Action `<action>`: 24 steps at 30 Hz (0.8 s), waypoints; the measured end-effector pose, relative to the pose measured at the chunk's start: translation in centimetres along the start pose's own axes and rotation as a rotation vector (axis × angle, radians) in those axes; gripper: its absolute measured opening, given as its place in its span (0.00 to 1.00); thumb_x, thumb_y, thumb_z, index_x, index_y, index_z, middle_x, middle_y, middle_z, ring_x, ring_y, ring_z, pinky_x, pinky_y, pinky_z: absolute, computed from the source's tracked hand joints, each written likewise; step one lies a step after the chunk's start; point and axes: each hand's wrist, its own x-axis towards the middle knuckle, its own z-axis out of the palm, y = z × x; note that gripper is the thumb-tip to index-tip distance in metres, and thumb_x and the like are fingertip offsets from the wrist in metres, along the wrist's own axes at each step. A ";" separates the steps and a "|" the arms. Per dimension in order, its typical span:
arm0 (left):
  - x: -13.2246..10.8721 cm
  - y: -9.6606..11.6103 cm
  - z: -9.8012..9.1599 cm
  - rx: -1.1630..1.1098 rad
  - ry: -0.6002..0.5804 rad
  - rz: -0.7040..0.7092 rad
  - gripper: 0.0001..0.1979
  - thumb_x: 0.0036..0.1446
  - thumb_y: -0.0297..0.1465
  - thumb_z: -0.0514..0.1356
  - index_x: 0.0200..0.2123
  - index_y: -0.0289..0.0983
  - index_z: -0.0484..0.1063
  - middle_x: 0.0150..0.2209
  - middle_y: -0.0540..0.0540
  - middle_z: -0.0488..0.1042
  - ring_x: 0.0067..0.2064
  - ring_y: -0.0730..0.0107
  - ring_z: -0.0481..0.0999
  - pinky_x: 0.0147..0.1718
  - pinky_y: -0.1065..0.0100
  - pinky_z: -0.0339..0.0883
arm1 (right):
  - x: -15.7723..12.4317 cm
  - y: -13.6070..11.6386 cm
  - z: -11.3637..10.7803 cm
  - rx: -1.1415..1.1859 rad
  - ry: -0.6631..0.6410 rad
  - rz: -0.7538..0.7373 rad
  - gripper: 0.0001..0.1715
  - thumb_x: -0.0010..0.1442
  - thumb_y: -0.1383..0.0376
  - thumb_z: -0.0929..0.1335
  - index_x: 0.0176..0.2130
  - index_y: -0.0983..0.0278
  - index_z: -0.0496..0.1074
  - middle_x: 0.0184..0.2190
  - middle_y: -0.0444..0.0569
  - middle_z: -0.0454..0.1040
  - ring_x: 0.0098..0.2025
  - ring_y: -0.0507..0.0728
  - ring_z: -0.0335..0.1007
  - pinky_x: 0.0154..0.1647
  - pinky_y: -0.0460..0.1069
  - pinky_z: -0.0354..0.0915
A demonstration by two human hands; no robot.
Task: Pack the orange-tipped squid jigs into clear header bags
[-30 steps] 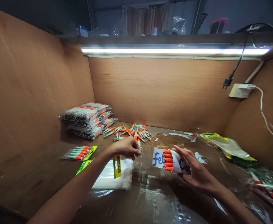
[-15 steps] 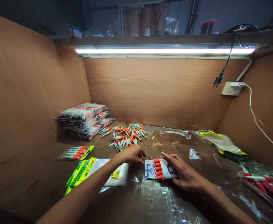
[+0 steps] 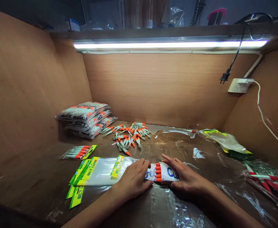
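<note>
Lure card [image 3: 164, 172] is lying flat btwn both hands — long axis running left-right. Left hand [image 3: 134, 179] & right hand [image 3: 186, 179] are pressing its ends, fingers flat, not clenching; clear bag [image 3: 103, 171] is sitting just left.

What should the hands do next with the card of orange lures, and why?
Probably slide the card leftward into the clear bag. The left hand rests at the bag's end, the right hand presses the card flat on the table, and card and bag sit end to end.
</note>
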 end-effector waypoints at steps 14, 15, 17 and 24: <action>-0.1 1.2 1.9 0.086 0.078 -0.014 0.09 0.66 0.37 0.52 0.38 0.40 0.69 0.37 0.45 0.74 0.37 0.60 0.75 0.33 0.64 0.65 | -0.1 -0.7 0.7 -0.079 0.024 0.028 0.59 0.49 0.63 0.73 0.71 0.54 0.43 0.63 0.52 0.63 0.62 0.67 0.57 0.62 0.61 0.55; -0.2 1.3 1.9 0.065 0.070 0.010 0.09 0.65 0.37 0.53 0.38 0.41 0.70 0.38 0.45 0.73 0.38 0.59 0.74 0.34 0.64 0.66 | -0.1 -0.8 0.7 -0.082 0.021 0.024 0.59 0.50 0.62 0.73 0.71 0.54 0.43 0.62 0.52 0.63 0.61 0.67 0.58 0.62 0.60 0.55; -0.3 1.4 1.7 -0.036 0.084 0.033 0.08 0.65 0.37 0.55 0.40 0.41 0.71 0.41 0.44 0.73 0.43 0.58 0.73 0.40 0.63 0.67 | 0.0 -0.9 0.9 -0.084 0.025 0.006 0.57 0.51 0.62 0.72 0.71 0.54 0.43 0.61 0.53 0.64 0.59 0.66 0.60 0.61 0.59 0.57; -0.4 0.7 1.6 -0.306 0.122 -0.003 0.26 0.51 0.37 0.69 0.52 0.43 0.65 0.49 0.44 0.67 0.50 0.57 0.70 0.48 0.61 0.68 | 0.4 -0.6 2.1 -0.094 0.057 -0.035 0.57 0.54 0.60 0.71 0.71 0.56 0.40 0.64 0.54 0.60 0.61 0.65 0.58 0.63 0.59 0.55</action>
